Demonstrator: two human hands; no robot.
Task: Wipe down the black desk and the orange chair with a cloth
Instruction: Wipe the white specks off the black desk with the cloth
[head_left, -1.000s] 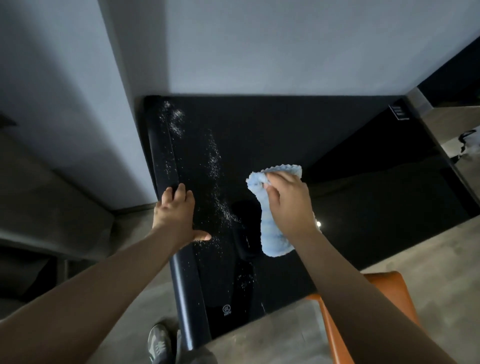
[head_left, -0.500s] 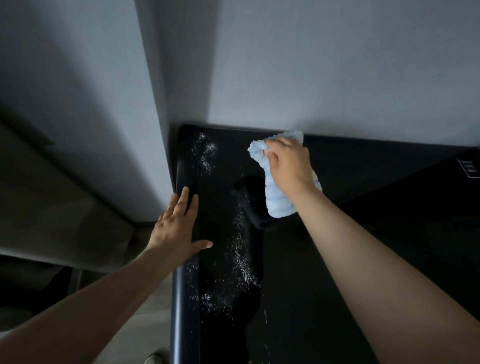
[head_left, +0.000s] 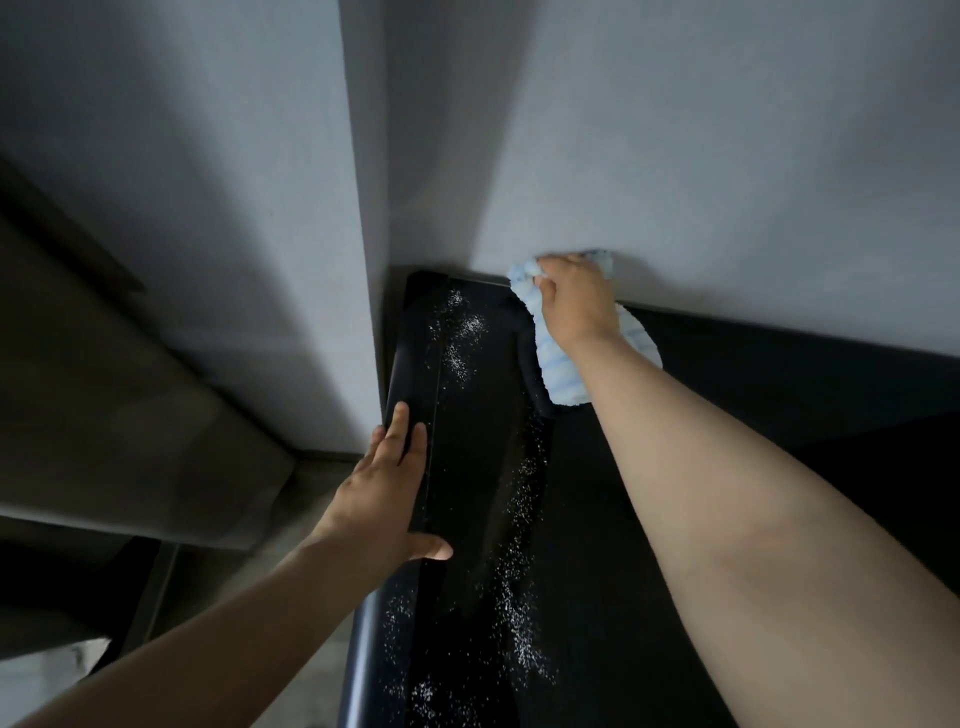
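The glossy black desk (head_left: 779, 415) fills the lower right and meets the grey wall at its back edge. White dust specks (head_left: 514, 597) run in a band along its left side. My right hand (head_left: 574, 301) grips a light blue cloth (head_left: 566, 369) and presses it on the desk at the far edge, against the wall. My left hand (head_left: 382, 499) lies flat with fingers spread on the desk's rounded left rim. The orange chair is out of view.
A grey wall (head_left: 675, 156) rises directly behind the desk, with a protruding corner column (head_left: 358, 208) at the desk's back left. Grey floor (head_left: 104, 415) lies to the left, below the desk edge.
My right hand has pushed the cloth away from me, from mid-desk up to the back edge at the wall. The view has tilted up, so the orange chair has left the frame.
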